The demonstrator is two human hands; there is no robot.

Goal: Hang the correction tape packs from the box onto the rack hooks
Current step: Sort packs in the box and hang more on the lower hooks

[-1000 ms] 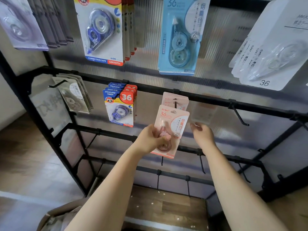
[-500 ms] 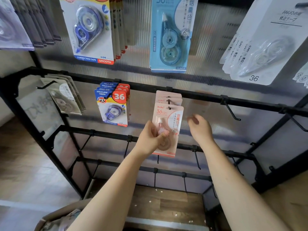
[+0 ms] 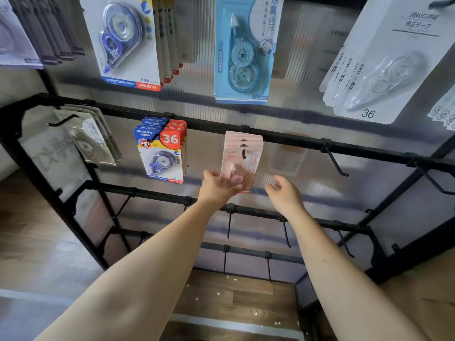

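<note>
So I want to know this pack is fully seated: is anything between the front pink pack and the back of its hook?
Only other pink packs. The front pink pack is already threaded on the hook, with more pink packs stacked behind it. The left hand touches its lower part; the right hand holds nothing, apart.

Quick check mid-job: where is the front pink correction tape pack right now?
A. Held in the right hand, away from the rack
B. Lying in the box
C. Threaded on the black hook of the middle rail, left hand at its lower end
C: the black hook pokes through the hang hole of the front pink correction tape pack, with the left hand at its lower end; the right hand holds nothing.
</note>
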